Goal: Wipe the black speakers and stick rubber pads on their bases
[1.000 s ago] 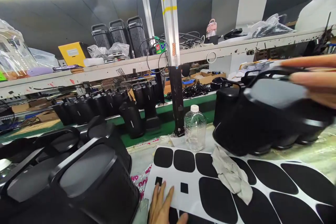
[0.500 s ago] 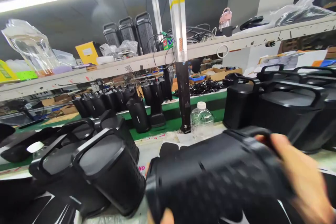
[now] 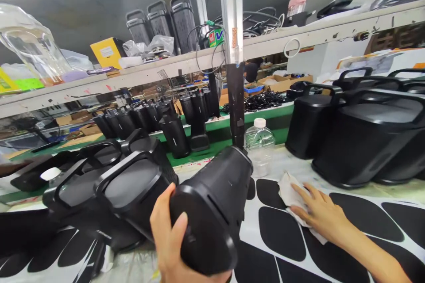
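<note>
The black speaker point(image 3: 215, 199) lies tipped on its side in front of you, its near end raised off the bench and its far end pointing toward the water bottle point(image 3: 260, 143). Your left hand point(image 3: 168, 239) grips that near end, thumb pressed across the rim and the other fingers hidden behind the body. It rests just over the white sheet of black oval pads point(image 3: 361, 223) that covers the bench. Your right hand point(image 3: 320, 214) is spread flat, fingers extended, pressing on a crumpled white cloth point(image 3: 286, 188) that lies on the same sheet, just right of the speaker. Touching the held speaker on your left are more speakers with handles point(image 3: 133, 190); well to the right stands another group, upright point(image 3: 365, 137). Beyond, a row of slimmer units point(image 3: 139, 119) lines the green belt under a cluttered shelf point(image 3: 149, 75).
</note>
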`<state>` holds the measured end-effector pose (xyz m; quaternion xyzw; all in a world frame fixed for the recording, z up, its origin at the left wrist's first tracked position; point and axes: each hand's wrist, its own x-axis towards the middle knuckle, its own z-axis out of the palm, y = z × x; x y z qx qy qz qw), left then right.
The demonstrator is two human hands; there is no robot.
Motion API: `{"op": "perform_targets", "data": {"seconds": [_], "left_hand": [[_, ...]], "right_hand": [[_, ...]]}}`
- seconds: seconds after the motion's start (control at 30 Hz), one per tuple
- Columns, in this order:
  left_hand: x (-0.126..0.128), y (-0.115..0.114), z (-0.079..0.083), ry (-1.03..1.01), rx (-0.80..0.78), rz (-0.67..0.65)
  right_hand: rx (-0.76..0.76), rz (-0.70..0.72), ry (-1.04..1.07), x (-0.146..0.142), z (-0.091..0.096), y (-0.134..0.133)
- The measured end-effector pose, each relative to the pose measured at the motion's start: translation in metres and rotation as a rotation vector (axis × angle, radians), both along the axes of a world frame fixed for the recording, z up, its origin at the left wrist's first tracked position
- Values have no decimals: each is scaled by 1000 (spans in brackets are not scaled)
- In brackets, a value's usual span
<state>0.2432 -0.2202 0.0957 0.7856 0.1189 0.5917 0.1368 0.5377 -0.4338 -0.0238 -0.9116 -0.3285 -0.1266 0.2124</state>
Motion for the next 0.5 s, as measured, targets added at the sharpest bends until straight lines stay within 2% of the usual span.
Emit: {"op": "perform_targets", "data": {"seconds": [0.1,0.17,0.27,0.4,0.5], "left_hand": [[12,5,0,39,139,-55],[18,7,0,90,177,-107],[21,6,-3,99,151,-152],[18,2,-15,-27,-77,-196],[18,3,-34,-118,-282,-239]], "right_hand": [[25,64,3,16,-19,-14],[51,61,-9,24,-20,-15],[80,15,-22,30,-16,-7],[132,-44,-1,29,-10,2],[195,-95,60,27,3,-1]]}}
